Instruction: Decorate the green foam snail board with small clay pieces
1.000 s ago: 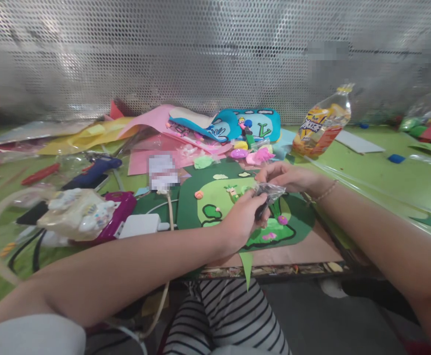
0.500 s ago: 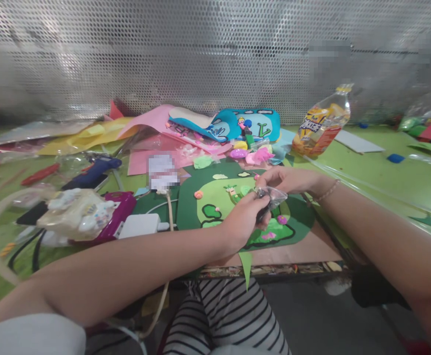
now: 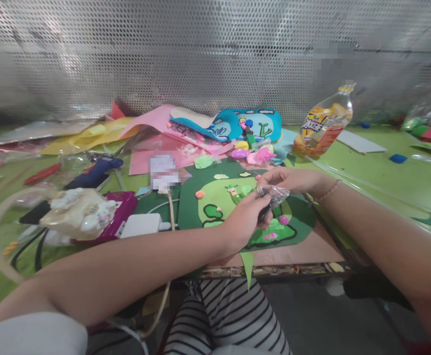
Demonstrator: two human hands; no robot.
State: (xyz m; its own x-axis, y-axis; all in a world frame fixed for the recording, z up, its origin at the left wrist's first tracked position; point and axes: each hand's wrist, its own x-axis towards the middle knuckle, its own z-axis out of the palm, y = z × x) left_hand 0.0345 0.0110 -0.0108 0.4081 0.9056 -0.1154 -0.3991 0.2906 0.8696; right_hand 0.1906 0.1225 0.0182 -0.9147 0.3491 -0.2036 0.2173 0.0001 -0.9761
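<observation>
Both hands meet over a green felt craft picture [image 3: 218, 197] lying on brown card. My left hand [image 3: 247, 217] is closed around a small clear plastic packet [image 3: 272, 196] with something dark inside. My right hand [image 3: 287, 180] pinches the top of the same packet with its fingertips. The felt picture shows light green patches with black outlines and small pink and orange clay bits stuck on it.
A yellow drink bottle [image 3: 324, 123] stands at the back right. Pink and yellow sheets [image 3: 141, 128], a blue felt piece [image 3: 252, 123] and clay lumps lie behind the picture. A blue glue gun [image 3: 97, 167], a magenta case [image 3: 121, 217] and a white charger [image 3: 141, 226] sit at left.
The two hands have shifted only slightly while working the packet; the view has drifted a little. Everything on the table stays where it was.
</observation>
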